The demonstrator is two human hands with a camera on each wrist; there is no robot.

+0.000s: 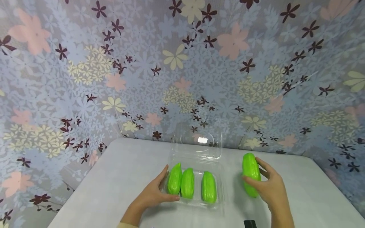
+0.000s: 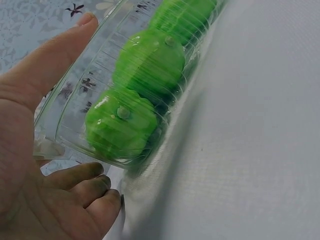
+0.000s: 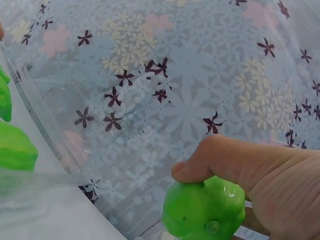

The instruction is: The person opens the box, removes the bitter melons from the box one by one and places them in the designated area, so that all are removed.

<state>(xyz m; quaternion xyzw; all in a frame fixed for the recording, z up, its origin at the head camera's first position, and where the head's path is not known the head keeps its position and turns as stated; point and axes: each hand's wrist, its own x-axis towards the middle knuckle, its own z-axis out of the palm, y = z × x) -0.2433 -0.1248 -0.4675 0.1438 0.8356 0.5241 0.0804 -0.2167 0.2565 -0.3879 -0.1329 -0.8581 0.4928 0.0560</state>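
green ribbed fruit (image 1: pixel 250 167) held in right grip (image 1: pixel 270 188)

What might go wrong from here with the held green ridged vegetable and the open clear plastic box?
The glossy green ridged vegetable could slip from the right hand, since its surface looks slick. The clear plastic box looks thin and might shift if bumped, with the left hand at one end only. Its raised clear lid might fall closed, as no hand holds it.
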